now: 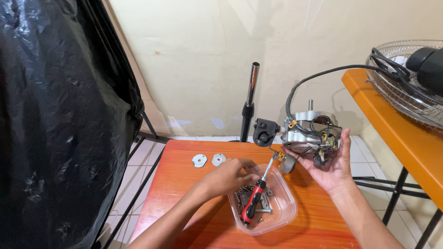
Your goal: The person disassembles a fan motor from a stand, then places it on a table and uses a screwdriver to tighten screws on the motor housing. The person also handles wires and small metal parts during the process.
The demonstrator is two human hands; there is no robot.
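A black plastic sheet (pixel 60 115), crinkled and glossy, hangs along the left, beside a plain cream wall. Below it the orange table (pixel 194 193) shows a smooth, wood-grained top, and a second orange table (pixel 392 120) at the right carries a round wire fan guard (pixel 406 87). A dark metal pole (pixel 250 101) stands upright past the first table's far edge.

Over the far right corner of the near table, the right hand (pixel 334 166) lies palm up with its fingers curled round the fan motor (pixel 307 131) — a grey cast-metal block with a stub shaft, tangled coloured wires and a thick black cable looping off to the right-hand table. The motor is off the surface, carried wholly by that hand. A clear, round-cornered plastic tub (pixel 284 207) sits near the front edge, holding loose screws and metal bits. The left hand (pixel 228 177) reaches over the tub's rim, fingers closed round the shank of a screwdriver (pixel 256 198) with a red-and-black ribbed handle; its tip points up at the motor. Two small silvery discs (pixel 208 160) lie flat near the far edge.

The motor looks heavy and awkwardly balanced in an open-palmed hold — it could tip, tugging wires loose. The driver, held on its slim shank, might slip off a screw.
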